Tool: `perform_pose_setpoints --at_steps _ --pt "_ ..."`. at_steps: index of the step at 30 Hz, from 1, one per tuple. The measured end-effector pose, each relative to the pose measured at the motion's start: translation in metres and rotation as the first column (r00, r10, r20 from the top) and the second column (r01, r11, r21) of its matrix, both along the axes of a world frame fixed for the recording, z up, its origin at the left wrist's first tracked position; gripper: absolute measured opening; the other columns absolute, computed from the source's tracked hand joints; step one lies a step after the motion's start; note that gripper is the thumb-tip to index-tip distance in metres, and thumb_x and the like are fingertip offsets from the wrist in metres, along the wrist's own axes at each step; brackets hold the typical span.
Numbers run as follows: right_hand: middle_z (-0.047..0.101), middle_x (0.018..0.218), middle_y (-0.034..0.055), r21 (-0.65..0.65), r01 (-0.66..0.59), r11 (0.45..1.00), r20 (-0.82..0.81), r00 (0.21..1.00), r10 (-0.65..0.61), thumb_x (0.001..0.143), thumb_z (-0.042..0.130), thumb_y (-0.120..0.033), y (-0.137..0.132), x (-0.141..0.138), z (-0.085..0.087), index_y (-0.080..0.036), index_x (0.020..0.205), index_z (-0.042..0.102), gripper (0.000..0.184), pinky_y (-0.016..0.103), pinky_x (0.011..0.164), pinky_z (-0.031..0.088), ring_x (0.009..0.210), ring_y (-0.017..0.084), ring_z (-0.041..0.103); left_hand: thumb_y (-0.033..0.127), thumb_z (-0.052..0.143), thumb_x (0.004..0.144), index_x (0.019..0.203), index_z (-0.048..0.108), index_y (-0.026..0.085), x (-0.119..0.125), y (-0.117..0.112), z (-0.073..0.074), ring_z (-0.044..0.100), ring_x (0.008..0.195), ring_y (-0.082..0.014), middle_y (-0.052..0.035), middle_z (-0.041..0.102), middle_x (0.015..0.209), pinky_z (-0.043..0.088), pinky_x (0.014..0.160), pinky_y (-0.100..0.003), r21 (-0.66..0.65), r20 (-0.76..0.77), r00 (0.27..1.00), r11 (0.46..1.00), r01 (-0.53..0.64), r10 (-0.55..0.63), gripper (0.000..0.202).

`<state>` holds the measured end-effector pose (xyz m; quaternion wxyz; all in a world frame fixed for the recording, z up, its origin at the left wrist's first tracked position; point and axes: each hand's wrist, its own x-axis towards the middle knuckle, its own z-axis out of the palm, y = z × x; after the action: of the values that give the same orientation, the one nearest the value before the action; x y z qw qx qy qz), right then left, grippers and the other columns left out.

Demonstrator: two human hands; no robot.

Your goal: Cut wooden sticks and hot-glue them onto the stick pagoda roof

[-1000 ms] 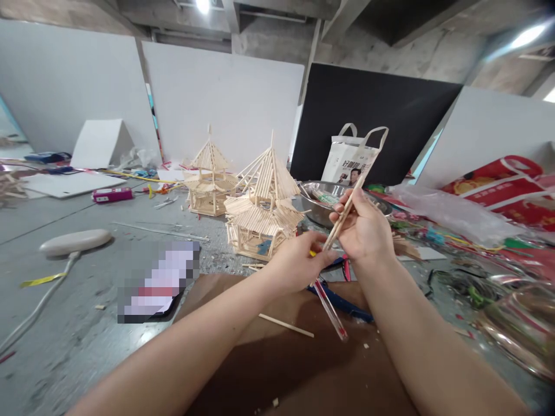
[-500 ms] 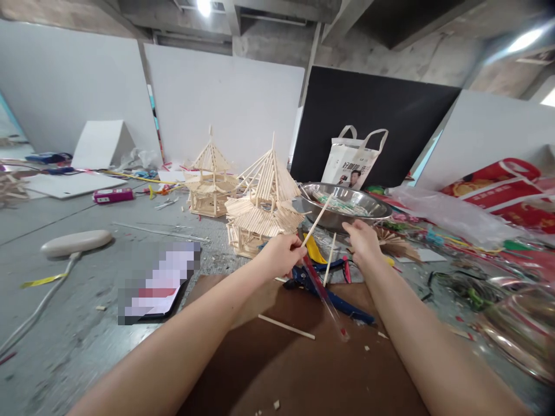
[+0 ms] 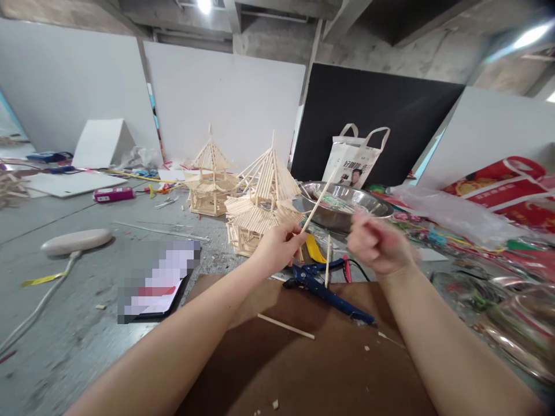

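My left hand (image 3: 284, 245) is closed on a thin pale wooden stick (image 3: 319, 202), which slants up to the right. Beside that hand stands a pavilion model (image 3: 266, 214) built of similar sticks, with a pointed roof. My right hand (image 3: 377, 242) is raised in front of the metal bowl (image 3: 347, 216); motion smears its fingers, and I cannot tell what is in them. Below the hands a blue-handled cutting tool (image 3: 332, 294) lies across the brown board (image 3: 316, 370). Another stick (image 3: 328, 260) leans near the tool, and a loose stick (image 3: 286, 326) lies on the board.
Behind the nearer model stands a second stick pavilion (image 3: 210, 185). A phone (image 3: 160, 283) and a grey oval device with a cable (image 3: 76, 242) lie to the left. A white bag (image 3: 351, 159), clear plastic film (image 3: 459, 211) and a shiny metallic container (image 3: 524, 329) sit toward the right.
My right hand has turned and shifted slightly right, nearer the camera. The clear, red-tinted strip that slanted below my left hand no longer shows. My left hand keeps hold of the stick.
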<state>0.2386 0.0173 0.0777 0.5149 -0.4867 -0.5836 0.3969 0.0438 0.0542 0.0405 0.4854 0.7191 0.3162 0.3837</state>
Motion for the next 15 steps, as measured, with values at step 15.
perform_pose_setpoints --at_steps 15 --pt "0.062 0.072 0.0022 -0.325 0.03 0.945 0.937 0.147 0.318 0.057 0.059 -0.04 -0.001 -0.036 -0.029 -0.021 0.069 0.059 0.022 0.026 0.055 0.033 0.068 0.018 0.056 0.033 0.037 0.081 0.076 0.047 0.017 0.006 -0.014 -0.003 0.039 0.042 -0.0056 0.0045 0.046 0.05 0.029 0.045 -0.018 0.253 -0.117 0.993 0.967 0.001 0.03 0.02"
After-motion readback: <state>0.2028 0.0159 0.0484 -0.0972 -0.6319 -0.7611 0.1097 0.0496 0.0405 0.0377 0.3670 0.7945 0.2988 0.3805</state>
